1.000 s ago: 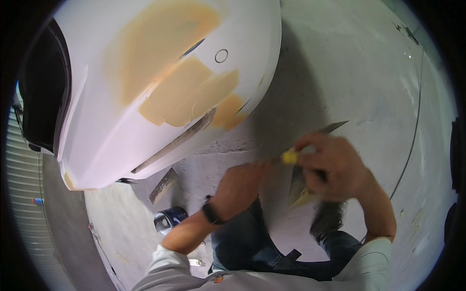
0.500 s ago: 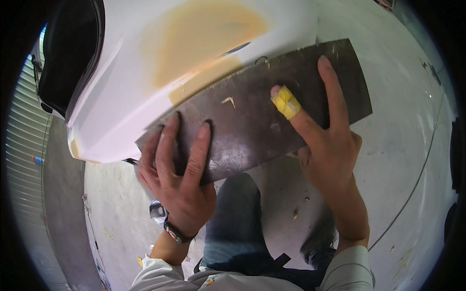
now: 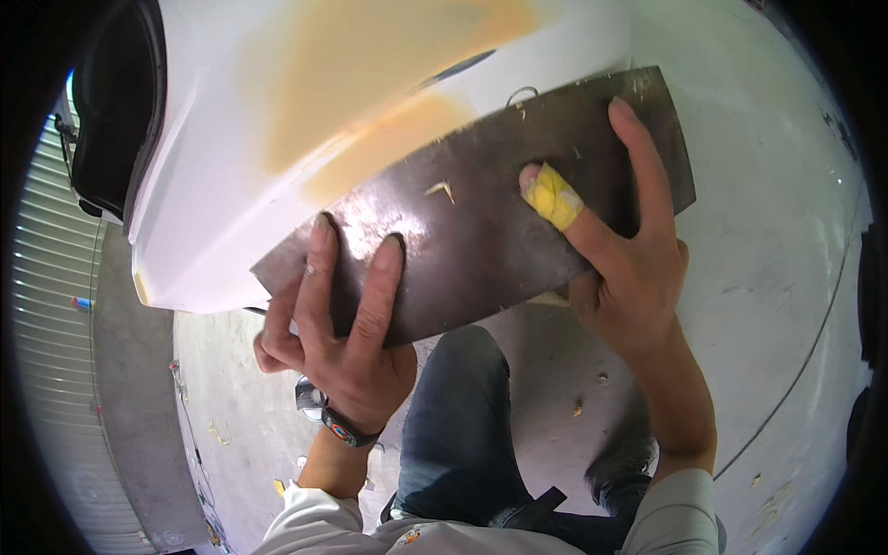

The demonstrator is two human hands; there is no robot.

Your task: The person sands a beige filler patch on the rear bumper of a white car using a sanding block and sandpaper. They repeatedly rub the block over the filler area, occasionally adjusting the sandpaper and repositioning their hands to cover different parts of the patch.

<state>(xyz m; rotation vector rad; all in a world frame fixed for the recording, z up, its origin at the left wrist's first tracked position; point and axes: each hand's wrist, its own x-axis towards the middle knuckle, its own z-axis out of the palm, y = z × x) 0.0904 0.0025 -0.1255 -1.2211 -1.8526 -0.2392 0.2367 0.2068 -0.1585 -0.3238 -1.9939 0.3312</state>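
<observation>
A long, dark brown flat plate (image 3: pixel 481 240), slightly bowed, is held across in front of me by both hands, its right end higher in the picture. My left hand (image 3: pixel 342 324) grips its lower left part, two fingertips spread on the top face and the thumb hidden beneath. At the right half, my right hand (image 3: pixel 629 250) has two fingers stretched over the face; one wears a yellow wrap (image 3: pixel 553 198). A small pale chip (image 3: pixel 441 191) sticks to the plate. Beyond its upper edge is a white car body panel (image 3: pixel 217 139) with yellowish-tan patches (image 3: pixel 370 102).
A dark slot (image 3: pixel 460 68) cuts the panel above the plate. On the grey floor (image 3: pixel 758 305), a cable (image 3: pixel 800 375) runs at right and yellowish scraps lie about. A shiny round object (image 3: pixel 308 398) is beside my left wrist. A ribbed shutter (image 3: pixel 55 370) stands far left.
The plate has shifted slightly left, and its left part catches more glare. My left hand's outer fingers now curl at the plate's edge. The car panel appears a little higher in view.
</observation>
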